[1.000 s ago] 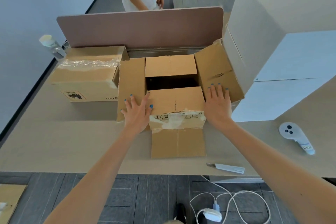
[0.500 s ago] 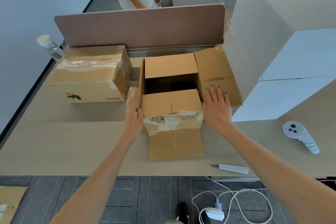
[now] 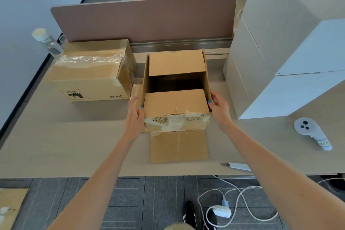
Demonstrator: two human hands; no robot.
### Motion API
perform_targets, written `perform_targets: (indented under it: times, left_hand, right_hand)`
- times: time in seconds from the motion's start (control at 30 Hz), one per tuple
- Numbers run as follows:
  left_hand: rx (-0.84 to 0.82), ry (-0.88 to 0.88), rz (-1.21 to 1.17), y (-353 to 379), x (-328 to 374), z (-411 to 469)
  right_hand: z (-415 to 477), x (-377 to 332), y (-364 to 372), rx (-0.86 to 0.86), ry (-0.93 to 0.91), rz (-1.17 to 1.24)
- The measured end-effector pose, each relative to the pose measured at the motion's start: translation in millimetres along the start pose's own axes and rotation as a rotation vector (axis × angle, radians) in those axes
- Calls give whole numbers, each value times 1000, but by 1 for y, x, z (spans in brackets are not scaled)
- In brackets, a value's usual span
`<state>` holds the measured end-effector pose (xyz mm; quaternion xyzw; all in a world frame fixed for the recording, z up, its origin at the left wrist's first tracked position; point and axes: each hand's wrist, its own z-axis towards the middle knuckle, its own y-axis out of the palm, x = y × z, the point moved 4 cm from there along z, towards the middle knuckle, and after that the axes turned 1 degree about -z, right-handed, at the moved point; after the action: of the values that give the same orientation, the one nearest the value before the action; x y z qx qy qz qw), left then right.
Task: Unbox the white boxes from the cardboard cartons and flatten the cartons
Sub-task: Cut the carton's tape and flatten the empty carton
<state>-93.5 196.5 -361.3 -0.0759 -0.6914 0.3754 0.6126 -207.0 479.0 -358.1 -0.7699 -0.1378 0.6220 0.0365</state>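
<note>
**Beige worktop, open carton clasped at both sides**

Office worktop backed by a pinkish divider panel. Far left of the left grip stands a clear bottle. Nearer it sits a taped carton, printed "PICO" upside down beside a dotted-border handling stamp.

The left grip, a bare hand on a straight forearm, clasps the open carton at its near-left corner, thumb on the front face. The carton stands between the grips, two flaps folded in. Handling symbols run under torn tape; their text is unreadable.

The right grip clasps the near-right corner, thumb in front. Right of it rise the white boxes. Nearer lie a white controller, its handwritten label illegible, and a utility knife.
</note>
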Motion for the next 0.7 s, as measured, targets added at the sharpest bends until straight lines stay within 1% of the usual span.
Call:
perform_targets:
  times: [0.07, 0.13, 0.23, 0.37, 0.43, 0.5, 0.53, 0.6, 0.63, 0.7]
  left_hand:
    - [-29, -6, 99, -1, 4, 1]
    - [-45, 6, 230, -3, 8, 2]
    - [-58, -9, 257, -7, 15, 12]
    - [-211, 62, 435, 0, 22, 28]
    - [-240, 67, 550, 4, 24, 35]
    - [-226, 154, 685, 8, 30, 41]
    - [-227, 227, 746, 10, 33, 43]
    - [-270, 353, 822, 16, 37, 48]
    - [-302, 391, 835, 19, 40, 52]
    - [-356, 409, 824, 24, 43, 58]
  right_hand:
    - [0, -1, -1, 19, -13, -87]
    - [-1, -4, -2, 32, -30, -285]
    - [-1, -6, 0, 29, -93, -585]
    - [3, -20, 11, 0, -305, -804]
    - [8, -25, 19, -37, -428, -1021]
    - [14, -31, 29, -111, -532, -1215]
    - [19, -32, 34, -158, -544, -1277]
    - [29, -35, 42, -245, -506, -1330]
    - [34, -38, 45, -280, -472, -1331]
    - [40, -43, 50, -305, -430, -1301]
